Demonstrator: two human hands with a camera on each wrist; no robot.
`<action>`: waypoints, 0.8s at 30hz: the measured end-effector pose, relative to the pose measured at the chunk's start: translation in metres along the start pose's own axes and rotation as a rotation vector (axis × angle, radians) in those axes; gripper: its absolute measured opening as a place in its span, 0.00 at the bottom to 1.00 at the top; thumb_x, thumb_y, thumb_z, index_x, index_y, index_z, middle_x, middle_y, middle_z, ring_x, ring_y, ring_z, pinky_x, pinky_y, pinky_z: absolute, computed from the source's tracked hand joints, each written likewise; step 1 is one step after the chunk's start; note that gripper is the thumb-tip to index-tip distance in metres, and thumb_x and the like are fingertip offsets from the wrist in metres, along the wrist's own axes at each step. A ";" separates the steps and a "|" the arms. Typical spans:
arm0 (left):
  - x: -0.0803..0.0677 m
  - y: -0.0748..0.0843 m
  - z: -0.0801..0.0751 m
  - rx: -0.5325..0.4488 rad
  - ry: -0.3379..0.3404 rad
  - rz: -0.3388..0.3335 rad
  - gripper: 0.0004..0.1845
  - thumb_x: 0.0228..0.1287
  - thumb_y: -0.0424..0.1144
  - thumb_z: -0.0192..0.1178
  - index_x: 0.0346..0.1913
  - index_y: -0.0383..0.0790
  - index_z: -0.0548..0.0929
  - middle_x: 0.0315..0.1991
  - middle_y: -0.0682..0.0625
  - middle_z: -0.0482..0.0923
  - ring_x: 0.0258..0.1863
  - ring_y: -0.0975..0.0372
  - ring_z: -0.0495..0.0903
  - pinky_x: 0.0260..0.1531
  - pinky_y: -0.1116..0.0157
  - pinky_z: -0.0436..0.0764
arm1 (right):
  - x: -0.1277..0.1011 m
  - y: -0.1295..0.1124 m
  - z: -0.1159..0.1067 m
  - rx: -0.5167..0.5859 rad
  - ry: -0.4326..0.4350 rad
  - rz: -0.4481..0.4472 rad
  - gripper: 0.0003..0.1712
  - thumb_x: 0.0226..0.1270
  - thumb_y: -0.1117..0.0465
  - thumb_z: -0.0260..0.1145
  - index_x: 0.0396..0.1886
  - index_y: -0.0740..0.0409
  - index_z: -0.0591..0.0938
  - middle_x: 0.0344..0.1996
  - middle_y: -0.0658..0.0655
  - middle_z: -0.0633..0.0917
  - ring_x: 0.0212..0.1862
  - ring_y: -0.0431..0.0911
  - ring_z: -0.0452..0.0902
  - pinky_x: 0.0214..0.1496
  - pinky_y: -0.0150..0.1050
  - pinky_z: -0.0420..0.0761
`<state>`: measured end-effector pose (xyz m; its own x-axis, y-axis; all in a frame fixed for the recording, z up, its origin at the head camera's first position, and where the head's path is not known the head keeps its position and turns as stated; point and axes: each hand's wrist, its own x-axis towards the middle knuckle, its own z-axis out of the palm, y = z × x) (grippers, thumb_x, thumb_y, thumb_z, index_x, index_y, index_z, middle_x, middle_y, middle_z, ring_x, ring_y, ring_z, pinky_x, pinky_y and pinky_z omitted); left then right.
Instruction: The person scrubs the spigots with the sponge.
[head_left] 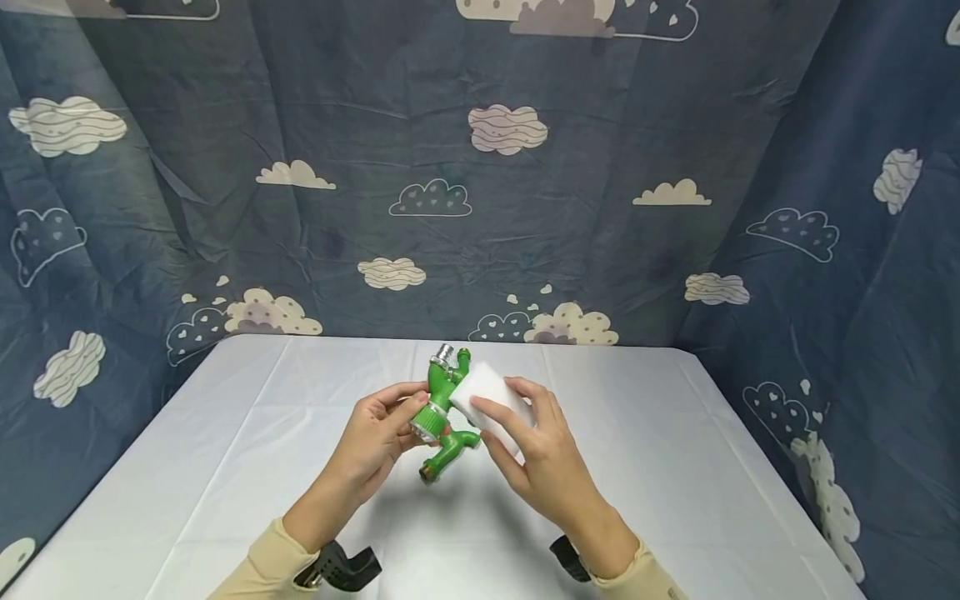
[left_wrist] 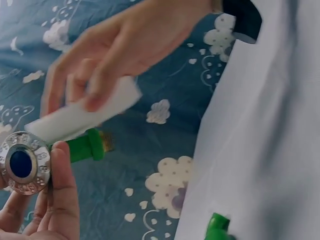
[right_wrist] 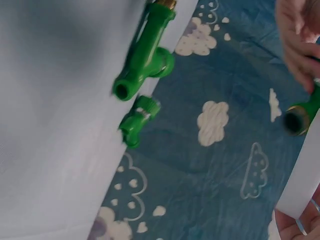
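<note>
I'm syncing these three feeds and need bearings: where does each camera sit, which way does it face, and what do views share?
Head: worn high, looking forward and down at the table; both forearms, left hand on the green faucet, right hand on the white sponge.
Left wrist: looks past the left fingers at faucet and sponge; the right hand shows.
Right wrist: faces faucet and backdrop; sponge edge, left fingers show.
All three share faucet and sponge.

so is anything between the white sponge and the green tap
Nothing visible. The right hand holds the white sponge right against the green tap, which the left hand grips by its chrome end.
</note>
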<state>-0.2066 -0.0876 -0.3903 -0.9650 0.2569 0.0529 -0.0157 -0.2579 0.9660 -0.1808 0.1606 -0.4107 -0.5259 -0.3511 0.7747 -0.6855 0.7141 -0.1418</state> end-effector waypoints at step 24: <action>0.002 -0.007 0.000 0.021 -0.106 -0.039 0.23 0.84 0.38 0.58 0.71 0.24 0.75 0.53 0.49 0.85 0.43 0.60 0.92 0.43 0.66 0.91 | 0.001 -0.005 -0.001 0.094 0.023 0.013 0.25 0.75 0.57 0.73 0.69 0.41 0.83 0.68 0.65 0.74 0.68 0.59 0.74 0.60 0.60 0.88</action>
<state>-0.2081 -0.0852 -0.3969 -0.9308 0.3633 0.0407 -0.0460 -0.2270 0.9728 -0.1773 0.1570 -0.4091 -0.5244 -0.3272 0.7861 -0.7232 0.6585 -0.2083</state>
